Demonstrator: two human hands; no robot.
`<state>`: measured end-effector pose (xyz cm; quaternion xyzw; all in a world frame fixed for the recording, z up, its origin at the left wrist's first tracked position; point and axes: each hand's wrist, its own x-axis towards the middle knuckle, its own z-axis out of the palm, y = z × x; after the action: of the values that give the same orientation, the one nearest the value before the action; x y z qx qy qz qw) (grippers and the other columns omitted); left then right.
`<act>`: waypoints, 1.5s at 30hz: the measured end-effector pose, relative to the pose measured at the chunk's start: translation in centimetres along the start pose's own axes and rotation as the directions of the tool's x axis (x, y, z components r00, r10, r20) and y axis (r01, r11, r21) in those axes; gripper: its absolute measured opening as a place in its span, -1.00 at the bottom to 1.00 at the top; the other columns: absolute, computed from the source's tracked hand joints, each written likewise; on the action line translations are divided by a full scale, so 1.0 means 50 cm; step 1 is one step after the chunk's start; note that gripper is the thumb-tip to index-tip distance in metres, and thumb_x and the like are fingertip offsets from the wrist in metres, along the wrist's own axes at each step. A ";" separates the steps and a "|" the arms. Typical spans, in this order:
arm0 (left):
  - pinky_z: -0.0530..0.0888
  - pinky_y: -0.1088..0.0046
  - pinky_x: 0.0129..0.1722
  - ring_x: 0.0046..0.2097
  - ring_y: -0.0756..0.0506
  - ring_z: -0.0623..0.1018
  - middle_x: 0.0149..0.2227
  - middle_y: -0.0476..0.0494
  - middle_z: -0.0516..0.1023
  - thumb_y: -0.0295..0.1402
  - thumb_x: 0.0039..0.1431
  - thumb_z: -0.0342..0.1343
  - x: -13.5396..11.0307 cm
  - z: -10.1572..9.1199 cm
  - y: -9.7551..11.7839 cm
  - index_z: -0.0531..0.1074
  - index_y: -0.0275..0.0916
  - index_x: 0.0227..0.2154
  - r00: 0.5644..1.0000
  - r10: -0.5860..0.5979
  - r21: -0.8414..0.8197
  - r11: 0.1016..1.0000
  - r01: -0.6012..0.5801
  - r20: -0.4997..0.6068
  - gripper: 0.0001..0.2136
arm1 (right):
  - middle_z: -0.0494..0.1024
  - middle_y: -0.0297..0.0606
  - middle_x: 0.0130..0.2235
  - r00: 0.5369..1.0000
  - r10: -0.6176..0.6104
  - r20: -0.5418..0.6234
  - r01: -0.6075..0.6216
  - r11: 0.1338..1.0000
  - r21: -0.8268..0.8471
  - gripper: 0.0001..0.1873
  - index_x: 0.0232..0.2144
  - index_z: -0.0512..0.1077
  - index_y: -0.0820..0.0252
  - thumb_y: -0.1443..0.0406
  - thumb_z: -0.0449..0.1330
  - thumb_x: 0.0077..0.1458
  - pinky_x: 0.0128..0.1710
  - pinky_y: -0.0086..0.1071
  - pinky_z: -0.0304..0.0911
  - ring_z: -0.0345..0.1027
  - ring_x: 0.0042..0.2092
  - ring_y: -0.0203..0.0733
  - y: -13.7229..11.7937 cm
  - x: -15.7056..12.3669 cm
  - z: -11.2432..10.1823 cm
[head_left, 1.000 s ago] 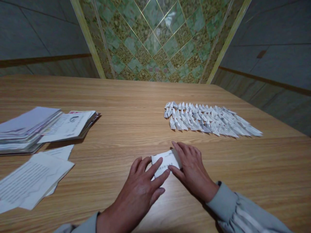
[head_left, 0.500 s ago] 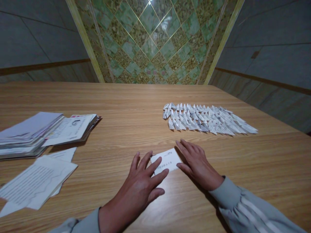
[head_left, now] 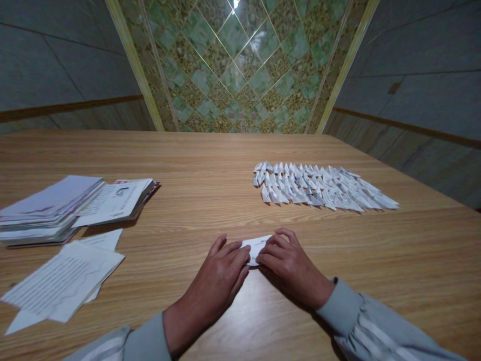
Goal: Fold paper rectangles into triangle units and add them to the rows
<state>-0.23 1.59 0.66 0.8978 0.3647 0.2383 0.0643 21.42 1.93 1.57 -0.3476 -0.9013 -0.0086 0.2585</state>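
A small piece of white paper [head_left: 256, 246] with some print on it lies between my hands, close to the tabletop. My left hand [head_left: 227, 268] grips its left side, fingers bent over the face and thumb at the near edge. On the right side, my right hand [head_left: 287, 263] pinches the same paper, with its fingers curled over the top. The near edge of the paper looks lifted or bent; the fingers hide both of its ends.
Rows of folded paper pieces [head_left: 308, 185] with pointed tips stand at the right on the wooden table [head_left: 195, 170]. Stacked papers and booklets [head_left: 52, 200] lie at the left, with loose printed sheets [head_left: 71, 271] nearer me. A tiled wall [head_left: 240, 70] rises behind.
Both hands have closed from spread fingers onto the paper's two sides. Less of the paper's face shows, and its near edge has come up. The view has shifted slightly.
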 end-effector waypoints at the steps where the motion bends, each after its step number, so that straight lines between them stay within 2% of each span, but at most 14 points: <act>1: 0.27 -0.18 0.19 0.06 -0.26 0.54 -0.04 -0.27 0.62 -0.44 0.33 0.00 0.000 -0.001 0.002 0.39 -0.28 0.01 1.000 0.007 0.002 1.000 -0.007 -0.007 -0.76 | 0.56 -0.36 -0.38 0.999 -0.010 -0.032 0.010 1.000 -0.007 -0.93 -0.31 0.47 0.15 0.37 0.20 0.25 0.09 -0.13 0.00 0.31 -0.23 -0.21 -0.001 0.002 0.002; 4: 0.29 -0.16 0.18 0.05 -0.26 0.54 -0.02 -0.24 0.61 -0.36 0.32 0.07 0.001 -0.003 0.006 0.45 -0.24 -0.05 0.995 0.068 0.031 0.997 -0.066 -0.071 -0.81 | 0.53 -0.35 -0.43 0.996 -0.035 -0.077 0.034 0.999 -0.025 -0.83 -0.38 0.46 0.18 0.35 0.15 0.29 0.06 -0.15 0.03 0.30 -0.28 -0.22 -0.013 0.009 0.004; 7: 0.34 -0.02 0.15 -0.06 -0.19 0.58 -0.14 -0.13 0.67 -0.38 0.34 0.06 0.003 -0.008 0.008 0.51 -0.20 -0.15 0.973 0.143 0.077 0.988 -0.131 -0.179 -0.86 | 0.50 -0.33 -0.46 0.997 -0.042 -0.065 0.039 0.998 -0.041 -0.75 -0.44 0.42 0.19 0.35 0.09 0.31 0.04 -0.16 0.07 0.29 -0.30 -0.22 -0.027 0.013 -0.002; 12: 0.36 0.09 0.11 -0.16 -0.15 0.63 -0.28 -0.04 0.69 -0.43 0.38 -0.01 0.003 -0.019 0.007 0.51 -0.23 -0.24 0.943 0.198 0.099 0.979 -0.177 -0.268 -0.82 | 0.52 -0.34 -0.45 0.997 -0.036 -0.065 0.033 0.998 -0.047 -0.77 -0.39 0.45 0.16 0.35 0.08 0.32 0.08 -0.12 0.04 0.28 -0.28 -0.22 -0.026 0.010 -0.011; 21: 0.34 0.03 0.12 -0.07 -0.21 0.63 -0.22 -0.10 0.69 -0.47 0.37 -0.01 -0.003 -0.028 -0.012 0.48 -0.26 -0.18 0.938 0.200 0.151 0.975 -0.162 -0.283 -0.85 | 0.57 -0.34 -0.40 0.991 -0.039 -0.131 0.027 0.995 -0.096 -0.78 -0.32 0.52 0.12 0.34 0.10 0.33 0.08 -0.12 0.01 0.28 -0.21 -0.17 0.010 0.011 -0.032; 25: 0.38 0.09 0.10 -0.05 -0.18 0.61 -0.16 -0.13 0.67 -0.47 0.32 0.06 -0.007 -0.030 -0.024 0.45 -0.21 -0.14 0.934 0.126 0.079 0.991 -0.105 -0.335 -0.88 | 0.54 -0.27 -0.31 0.979 0.025 -0.204 -0.042 0.996 -0.077 -0.80 -0.27 0.54 0.10 0.30 0.11 0.32 -0.09 -0.19 0.08 0.24 -0.22 -0.15 0.030 0.002 -0.038; 28: 0.42 0.15 0.11 0.10 -0.20 0.51 0.06 -0.25 0.56 -0.39 0.28 0.13 -0.007 -0.027 -0.027 0.37 -0.20 0.01 0.959 0.032 -0.066 0.996 -0.053 -0.283 -0.74 | 0.44 -0.25 -0.37 0.963 0.074 -0.260 -0.087 0.995 -0.040 -0.78 -0.25 0.54 0.13 0.28 0.08 0.33 -0.24 -0.26 0.05 0.21 -0.28 -0.16 0.037 -0.004 -0.040; 30: 0.43 0.15 0.11 0.19 -0.23 0.43 0.18 -0.34 0.44 -0.32 0.25 0.17 -0.006 -0.025 -0.025 0.27 -0.21 0.12 0.970 -0.012 -0.149 0.988 -0.025 -0.244 -0.60 | 0.44 -0.26 -0.39 0.964 0.056 -0.260 -0.057 0.998 0.004 -0.77 -0.24 0.51 0.16 0.28 0.05 0.33 -0.22 -0.24 0.06 0.21 -0.29 -0.16 0.033 -0.004 -0.040; 32: 0.44 0.15 0.11 0.21 -0.23 0.41 0.20 -0.37 0.40 -0.32 0.25 0.15 -0.004 -0.024 -0.021 0.25 -0.21 0.12 0.971 -0.024 -0.196 0.980 -0.024 -0.237 -0.59 | 0.47 -0.25 -0.37 0.967 0.031 -0.253 -0.021 0.999 0.042 -0.80 -0.25 0.49 0.18 0.29 0.06 0.32 -0.17 -0.21 0.08 0.23 -0.28 -0.16 0.026 -0.001 -0.039; 36: 0.46 0.21 0.02 0.09 -0.20 0.48 0.08 -0.29 0.49 -0.42 0.27 0.07 -0.003 -0.026 -0.013 0.33 -0.17 -0.02 0.975 0.096 -0.179 0.975 -0.132 -0.201 -0.77 | 0.51 -0.26 -0.39 0.978 0.008 -0.210 0.003 0.999 0.052 -0.83 -0.28 0.47 0.17 0.31 0.07 0.30 -0.13 -0.20 0.07 0.23 -0.28 -0.17 0.014 0.006 -0.036; 39: 0.43 0.22 -0.01 -0.02 -0.17 0.50 -0.03 -0.23 0.55 -0.53 0.25 0.02 -0.002 -0.023 -0.010 0.36 -0.19 -0.10 0.969 0.205 -0.135 0.965 -0.224 -0.141 -0.80 | 0.50 -0.27 -0.40 0.987 -0.006 -0.158 0.011 0.999 0.032 -0.77 -0.31 0.47 0.17 0.31 0.03 0.32 -0.12 -0.19 0.06 0.21 -0.29 -0.17 0.014 0.008 -0.029; 45: 0.44 0.34 -0.20 -0.21 -0.12 0.52 -0.25 -0.16 0.59 -0.51 0.33 -0.08 -0.004 -0.010 -0.009 0.42 -0.22 -0.25 0.982 0.187 -0.140 0.973 -0.183 0.014 -0.83 | 0.48 -0.27 -0.35 0.998 0.019 0.068 -0.018 1.000 -0.017 -0.80 -0.35 0.48 0.16 0.34 0.08 0.29 -0.10 -0.20 0.05 0.20 -0.24 -0.16 0.023 -0.001 -0.017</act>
<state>-0.89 1.75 0.89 0.9244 0.2613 0.2557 0.1088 22.56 2.63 2.08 -0.3579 -0.9062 -0.0017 0.2249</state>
